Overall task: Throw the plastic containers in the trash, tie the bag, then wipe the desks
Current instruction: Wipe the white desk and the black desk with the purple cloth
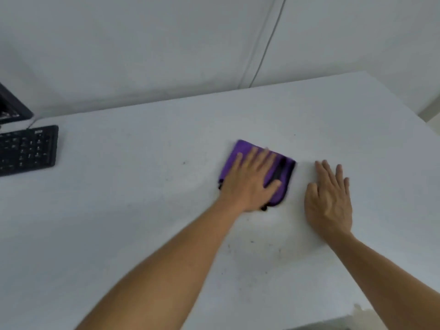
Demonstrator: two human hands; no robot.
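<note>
Both bare forearms reach in from the near edge of the white desk [142,186], over a patch of small dark specks [240,246] on its top. At the desk's left edge lies a black keyboard [28,148], and behind it, at the far left corner, shows the corner of a dark monitor [12,108]. A thin cable [269,44] runs down the pale wall [142,44] behind the far edge. A folded purple cloth [245,148] with dark trim lies flat towards the middle of the desk. The left hand [250,184] presses on it, palm down, fingers straight and spread. The right hand [331,201] rests flat on the bare desktop just beside the cloth, fingers straight, holding nothing.
</note>
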